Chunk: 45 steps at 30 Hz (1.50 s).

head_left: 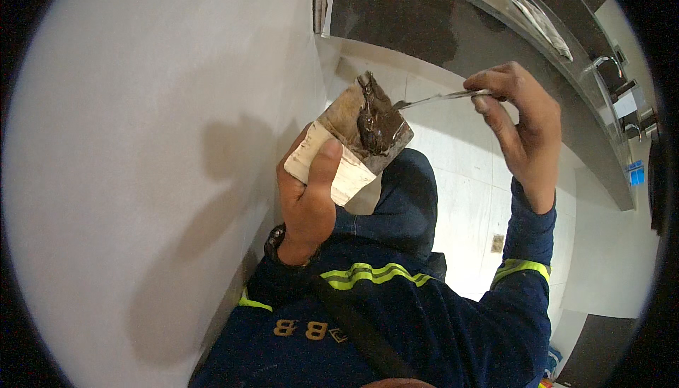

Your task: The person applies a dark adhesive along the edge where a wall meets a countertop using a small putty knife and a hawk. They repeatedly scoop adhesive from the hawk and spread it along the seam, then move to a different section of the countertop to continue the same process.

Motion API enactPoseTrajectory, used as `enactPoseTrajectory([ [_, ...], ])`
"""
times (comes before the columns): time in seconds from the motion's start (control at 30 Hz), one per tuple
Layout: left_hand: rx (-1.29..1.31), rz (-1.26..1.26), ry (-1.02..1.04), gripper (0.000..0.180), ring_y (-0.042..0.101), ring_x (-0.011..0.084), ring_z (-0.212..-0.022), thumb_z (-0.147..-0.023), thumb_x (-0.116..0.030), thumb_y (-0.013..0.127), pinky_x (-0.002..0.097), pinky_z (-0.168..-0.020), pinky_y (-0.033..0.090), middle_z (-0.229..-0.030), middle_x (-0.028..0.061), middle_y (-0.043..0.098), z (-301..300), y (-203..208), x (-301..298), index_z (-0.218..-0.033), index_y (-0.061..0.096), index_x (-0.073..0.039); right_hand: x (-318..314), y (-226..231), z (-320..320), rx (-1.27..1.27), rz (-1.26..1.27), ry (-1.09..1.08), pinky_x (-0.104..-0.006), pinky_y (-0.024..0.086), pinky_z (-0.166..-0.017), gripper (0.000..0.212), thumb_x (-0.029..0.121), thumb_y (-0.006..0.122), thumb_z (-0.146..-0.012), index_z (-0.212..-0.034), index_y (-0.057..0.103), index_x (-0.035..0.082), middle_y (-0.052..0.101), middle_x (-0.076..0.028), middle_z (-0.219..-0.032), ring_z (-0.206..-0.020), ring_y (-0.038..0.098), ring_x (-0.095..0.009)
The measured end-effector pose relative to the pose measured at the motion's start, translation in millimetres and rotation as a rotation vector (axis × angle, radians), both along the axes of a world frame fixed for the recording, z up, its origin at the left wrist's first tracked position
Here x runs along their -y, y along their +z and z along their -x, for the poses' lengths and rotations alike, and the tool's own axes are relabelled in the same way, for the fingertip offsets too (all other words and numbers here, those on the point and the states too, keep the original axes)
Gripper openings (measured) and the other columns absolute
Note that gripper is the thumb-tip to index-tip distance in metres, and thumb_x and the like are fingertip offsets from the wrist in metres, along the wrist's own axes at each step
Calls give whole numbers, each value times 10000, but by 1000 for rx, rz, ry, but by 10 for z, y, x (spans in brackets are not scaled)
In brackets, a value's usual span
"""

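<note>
My left hand (pixel 311 200) grips a small flat board (pixel 332 169), thumb on top of its pale, flaky end. A thick, glossy dark brown paste (pixel 377 123) lies heaped and smeared over the board's far end. Between thumb and fingers of my right hand (pixel 520 123) is a thin metal spatula (pixel 445 97), pointing left. Its tip, dark with paste, reaches the board's right edge; whether it touches the paste I cannot tell. The board is held tilted above my bent knee (pixel 407 200).
A pale wall (pixel 141 140) stands close on my left. Ahead and to the right runs a dark-fronted counter (pixel 403 20) with a cloth (pixel 541 24) and a tap (pixel 610 65) on it. Below are white floor tiles (pixel 460 204) with a small drain cover (pixel 498 244).
</note>
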<state>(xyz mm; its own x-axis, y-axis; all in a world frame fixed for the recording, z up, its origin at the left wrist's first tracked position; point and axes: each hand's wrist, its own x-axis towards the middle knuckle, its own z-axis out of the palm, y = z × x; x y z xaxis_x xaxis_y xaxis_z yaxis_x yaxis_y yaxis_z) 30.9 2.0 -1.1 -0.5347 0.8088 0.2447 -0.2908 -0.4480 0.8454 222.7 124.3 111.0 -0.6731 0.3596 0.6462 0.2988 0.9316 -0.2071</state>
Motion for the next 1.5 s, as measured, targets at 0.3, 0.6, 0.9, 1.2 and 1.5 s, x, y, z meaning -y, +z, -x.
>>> enactPoseTrajectory([
  [0.3,-48,48,-7,180,556,68,-726,-944,-146,493,235,-635,454,-785,20,595,39,65,2,-972,584,8,-66,-95,141,72,-6,16,-298,485,-598,178,38,711,-753,-917,641,30,625,-92,-845,-697,624,-209],
  [0.6,-282,32,46,258,585,87,-719,-907,-126,514,239,-626,465,-792,66,642,149,174,-58,-1091,609,29,-208,-332,307,-109,-42,-79,-293,480,-594,194,57,726,-745,-929,666,59,649,-94,-812,-691,634,-215],
  [0.9,-221,107,-39,260,580,135,-818,-895,-151,531,282,-733,471,-902,78,633,165,248,7,-1056,593,43,-570,-1099,917,-716,706,-52,-231,456,-597,212,148,621,-901,-1038,603,-12,660,-63,-848,-709,606,-107],
  [1.2,-310,-17,-71,279,603,132,-775,-919,-135,511,273,-700,475,-870,113,651,261,79,-26,-1117,580,49,-1325,-1793,2061,-771,945,33,-253,483,-599,249,182,599,-916,-1010,595,-48,624,-73,-843,-707,617,-135],
  [1.5,-351,-42,-69,300,629,159,-748,-924,-133,517,279,-677,476,-858,153,652,314,3,-68,-1151,565,57,-1360,-1701,2212,-809,932,5,-237,492,-584,240,178,600,-915,-1002,599,-46,631,-73,-823,-686,628,-130],
])
